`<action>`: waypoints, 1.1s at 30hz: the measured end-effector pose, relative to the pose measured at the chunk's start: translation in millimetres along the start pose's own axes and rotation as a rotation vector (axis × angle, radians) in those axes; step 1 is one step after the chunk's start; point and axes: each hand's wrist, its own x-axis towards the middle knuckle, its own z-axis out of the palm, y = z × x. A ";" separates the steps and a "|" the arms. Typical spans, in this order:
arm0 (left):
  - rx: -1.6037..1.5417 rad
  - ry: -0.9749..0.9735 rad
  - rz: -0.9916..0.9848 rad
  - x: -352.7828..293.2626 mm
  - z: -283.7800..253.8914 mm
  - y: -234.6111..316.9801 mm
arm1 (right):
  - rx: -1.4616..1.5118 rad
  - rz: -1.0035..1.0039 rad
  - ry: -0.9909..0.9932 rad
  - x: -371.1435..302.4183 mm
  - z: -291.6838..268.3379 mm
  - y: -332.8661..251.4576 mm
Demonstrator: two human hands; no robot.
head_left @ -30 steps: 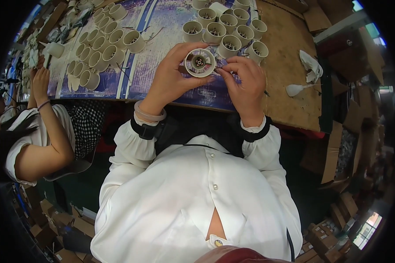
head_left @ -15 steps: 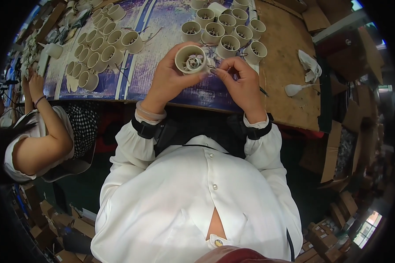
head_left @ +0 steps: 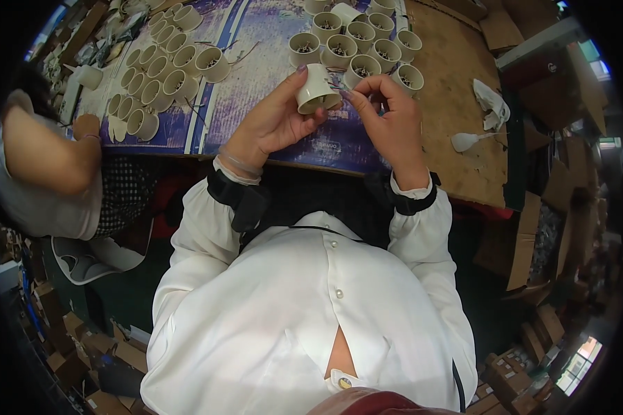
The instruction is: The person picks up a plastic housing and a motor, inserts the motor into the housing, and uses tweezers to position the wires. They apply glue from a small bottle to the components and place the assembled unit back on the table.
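Observation:
A cream-coloured, cup-shaped plastic housing (head_left: 314,88) is in my left hand (head_left: 263,131), whose fingers and thumb wrap round its side. It is tipped so that its outer wall shows and its mouth points down toward me. My right hand (head_left: 392,123) is closed in a pinch at the housing's right side, apparently on a thin wire that comes from it; the fingertips partly hide the wire. Just beyond my hands stands a group of similar cups, among them one cup (head_left: 340,51) with small metal-looking parts inside.
More cups (head_left: 160,95) with thin wires stand in rows on the left of the purple-printed table cover (head_left: 256,34). A white squeeze bottle (head_left: 464,142) and crumpled white paper (head_left: 490,104) lie on brown board at the right. A co-worker's arm (head_left: 52,149) rests at the table's left edge.
My left hand has turned the housing from mouth up to mouth tipped down, showing its side. My right hand stays pinched beside it. The co-worker has leaned in and lowered an arm.

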 end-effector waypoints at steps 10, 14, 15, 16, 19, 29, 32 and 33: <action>-0.247 -0.130 -0.064 3.0 -7.3 -0.2 | -0.066 -0.117 0.052 3.4 5.5 -4.8; -0.142 0.011 0.044 1.0 -5.9 -1.9 | -0.081 -0.162 0.067 2.8 8.7 2.0; -0.119 0.011 0.057 1.0 -8.4 -2.1 | -0.081 -0.162 0.069 3.1 8.6 2.4; -0.096 0.011 0.069 1.0 -10.9 -2.4 | -0.094 -0.187 0.078 3.3 8.5 2.7; -0.074 0.023 0.097 2.3 -12.5 -4.5 | -0.119 -0.235 0.100 5.0 8.0 6.3; 0.002 -0.070 0.212 -0.5 -20.5 -6.0 | -0.115 -0.442 0.146 -22.7 0.2 6.6; 0.159 -0.064 0.264 -4.6 -6.8 -7.8 | -0.027 -0.231 0.001 -28.7 7.4 13.9; 0.235 -0.057 0.291 -6.8 -1.4 -8.3 | 0.004 -0.098 -0.038 -28.4 10.4 11.8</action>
